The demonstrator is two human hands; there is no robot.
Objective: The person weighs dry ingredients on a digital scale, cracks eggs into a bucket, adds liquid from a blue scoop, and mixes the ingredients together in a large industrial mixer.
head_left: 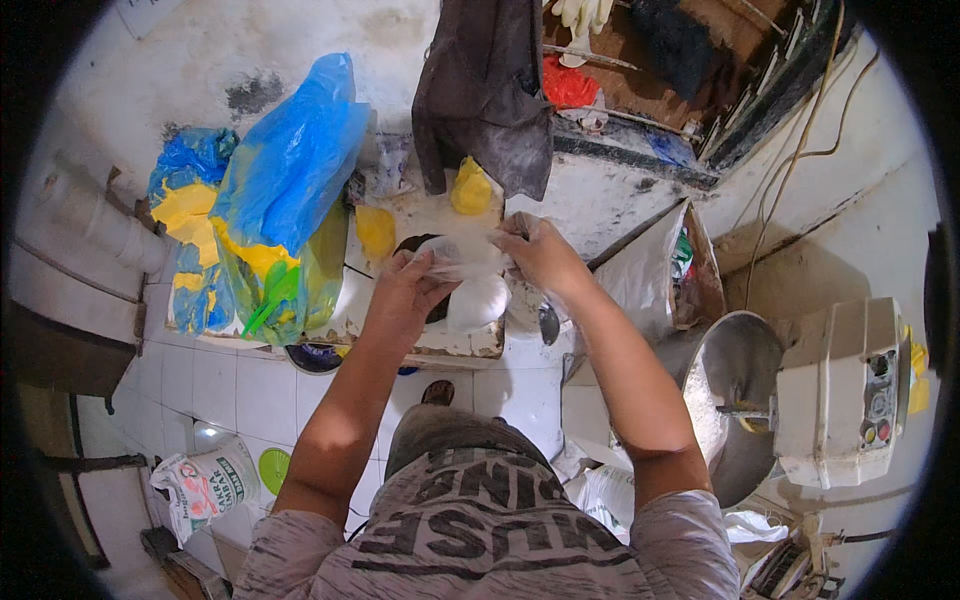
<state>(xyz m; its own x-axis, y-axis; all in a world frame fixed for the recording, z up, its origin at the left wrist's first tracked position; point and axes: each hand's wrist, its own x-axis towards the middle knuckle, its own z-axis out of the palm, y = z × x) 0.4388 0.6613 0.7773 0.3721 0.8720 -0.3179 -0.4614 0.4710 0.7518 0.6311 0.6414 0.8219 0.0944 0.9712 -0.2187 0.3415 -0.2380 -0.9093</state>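
Between my two hands is a clear plastic bag with its mouth gathered at the top. A white, rounded bulge hangs below, apparently the bag's filled bottom. My left hand pinches one side of the plastic with fingers and thumb. On the other side, my right hand grips the upper edge with closed fingers. A dark round thing, partly hidden, is behind the bag. Just beyond my hands, a yellow lump and another yellow, bag-like lump rest on the worn low table.
Left on the table are a blue plastic bag, yellow blocks and a green scoop-like tool. A dark cloth hangs ahead. To my right stands a mixing machine with a metal bowl. A printed sack sits on the tiled floor.
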